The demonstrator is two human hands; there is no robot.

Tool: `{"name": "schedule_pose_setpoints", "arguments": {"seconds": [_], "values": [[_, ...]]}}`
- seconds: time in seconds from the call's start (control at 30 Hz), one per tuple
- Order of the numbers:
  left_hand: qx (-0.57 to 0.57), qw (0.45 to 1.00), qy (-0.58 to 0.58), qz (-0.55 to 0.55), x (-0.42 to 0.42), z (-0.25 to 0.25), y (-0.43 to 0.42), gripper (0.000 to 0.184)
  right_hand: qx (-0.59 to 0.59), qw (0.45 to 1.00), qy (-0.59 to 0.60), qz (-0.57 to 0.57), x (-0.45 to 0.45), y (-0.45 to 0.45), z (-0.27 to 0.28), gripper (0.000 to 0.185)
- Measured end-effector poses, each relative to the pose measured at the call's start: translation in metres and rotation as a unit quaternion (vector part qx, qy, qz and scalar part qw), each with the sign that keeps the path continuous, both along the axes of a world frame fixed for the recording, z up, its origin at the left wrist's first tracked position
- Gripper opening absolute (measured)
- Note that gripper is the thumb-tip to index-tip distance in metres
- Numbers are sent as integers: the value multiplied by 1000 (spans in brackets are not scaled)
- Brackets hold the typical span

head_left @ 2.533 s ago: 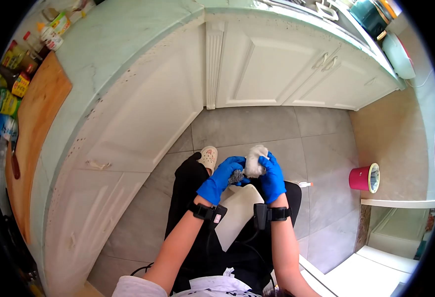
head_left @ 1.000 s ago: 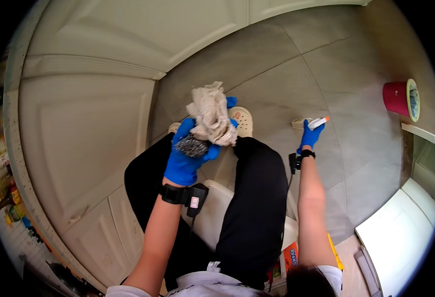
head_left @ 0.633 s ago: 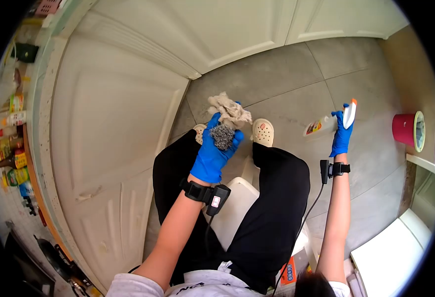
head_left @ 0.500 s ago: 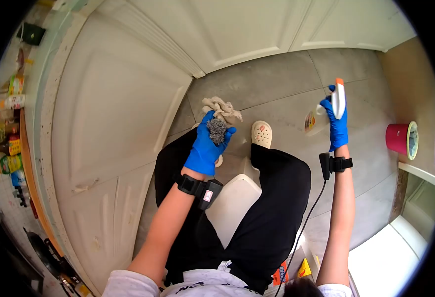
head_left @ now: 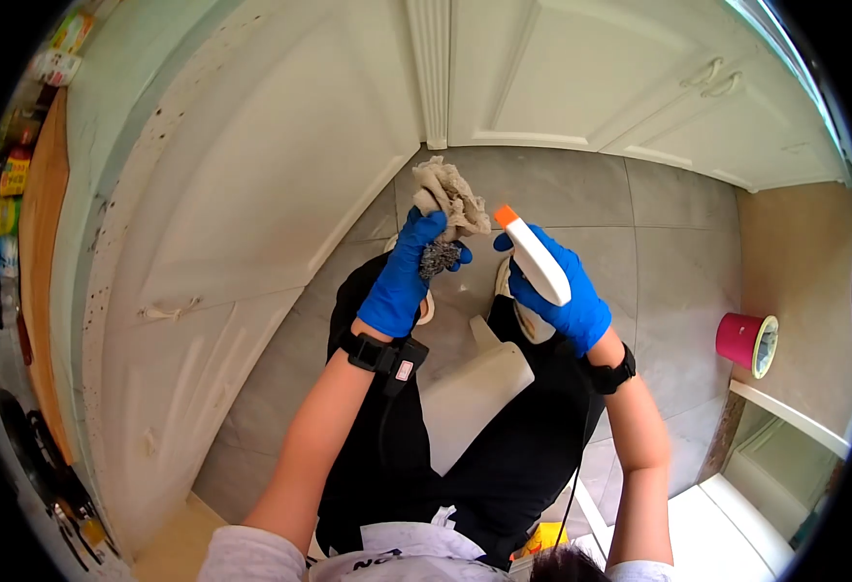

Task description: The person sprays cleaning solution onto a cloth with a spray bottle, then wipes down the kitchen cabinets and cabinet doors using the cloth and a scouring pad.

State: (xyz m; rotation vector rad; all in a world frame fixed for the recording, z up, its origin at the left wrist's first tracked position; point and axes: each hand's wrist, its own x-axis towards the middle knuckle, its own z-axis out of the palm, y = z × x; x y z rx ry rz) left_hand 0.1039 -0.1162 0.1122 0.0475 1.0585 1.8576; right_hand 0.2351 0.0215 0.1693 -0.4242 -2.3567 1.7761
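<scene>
View: head, looking down past the knees to a grey tiled floor (head_left: 683,262).
Left hand: blue-gloved (head_left: 397,281), raised between the knees and the cabinet doors (head_left: 261,165); holds a crumpled beige cloth (head_left: 455,199) with a grey wire scourer (head_left: 438,258) bunched against it.
Left fingers: curled round the bundle, a fingertip showing past the scourer; full grip hidden.
Right hand: blue-gloved (head_left: 576,306), round the neck of a spray bottle (head_left: 540,267).
Right fingers: closed about the neck, one fingertip jutting beside the head; whether it presses the trigger, cannot tell.
Spray bottle: white head tilted, orange nozzle (head_left: 507,215) near the cloth's edge, apparently apart; body mostly hidden by the glove.
Step in hand: looks like bringing sprayer and cloth together, both held clear of the floor.
Next move calls for: a steady cloth, nozzle squared to it, a finger set on the trigger.
Nearby: white seat (head_left: 479,393) between the legs; pink bin (head_left: 737,339) well apart, on the right.
Writing: shirt (head_left: 416,543) shows part of a dark word, perhaps "NO"; left wrist unit (head_left: 406,367) has a small pale label, unreadable.
Brands: counter bottles (head_left: 9,184) carry coloured labels, too blurred to read.
</scene>
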Motion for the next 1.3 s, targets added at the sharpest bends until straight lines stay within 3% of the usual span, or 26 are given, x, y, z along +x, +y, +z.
{"name": "schedule_pose_setpoints", "arguments": {"seconds": [0.03, 0.07, 0.17, 0.27, 0.33, 0.37, 0.4, 0.47, 0.6, 0.67, 0.77, 0.87, 0.97, 1.03, 1.1, 1.17, 1.2, 1.27, 1.3], "values": [[-25, 997, 71, -17, 0, 5, -1, 38, -14, 1000, -21, 5, 1, -5, 4, 35], [-20, 997, 68, -13, -2, 4, -4, 38, -9, 1000, -24, 9, 1, -11, 6, 35], [-15, 995, 91, -31, 1, 6, -9, 39, -62, 989, 22, -129, 1, -25, -1, 30], [3, 997, 66, -27, 16, 16, -15, 34, -71, 977, 25, -201, -2, -34, -4, 39], [138, 989, 30, -49, 29, 17, -25, 30, 62, 975, 40, -209, -4, -41, -7, 45], [116, 993, 18, -34, 35, 19, -28, 31, 112, 968, 88, -207, -7, -44, -7, 47], [118, 992, 18, -34, 34, 17, -31, 31, 114, 968, 88, -207, -7, -47, -2, 47], [195, 966, -139, -99, 31, 8, -36, 35, 107, 973, 49, -201, -5, -54, 10, 45], [243, 953, -114, -140, 34, 15, -43, 36, 77, 973, 65, -206, 7, -53, 1, 43], [38, 993, -56, -93, 43, 47, -47, 35, 72, 972, 89, -207, 11, -57, 3, 41], [-34, 998, 47, -33, 47, 60, -35, 35, 24, 966, 92, -240, 13, -62, 6, 40], [-22, 994, 47, -92, 41, 56, -47, 32, -119, 941, 50, -314, 14, -65, 14, 37], [32, 990, 85, -104, 38, 25, -51, 30, -175, 924, 42, -336, 12, -61, 7, 37], [51, 988, 116, -93, 42, 32, -53, 30, -229, 917, 28, -326, 16, -58, 5, 37], [70, 983, 146, -82, 43, 47, -54, 30, -233, 921, 30, -310, 23, -56, 4, 37], [-6, 998, -19, -67, 42, 73, -52, 28, -216, 940, 26, -264, 27, -60, 14, 34], [-4, 998, -22, -67, 41, 75, -51, 28, -213, 940, 23, -265, 26, -62, 13, 34], [-24, 997, -41, -68, 40, 78, -47, 29, -22, 964, 30, -262, 27, -63, 12, 32], [-23, 996, -43, -69, 42, 77, -49, 29, -56, 948, 44, -310, 25, -61, 10, 30]]}}
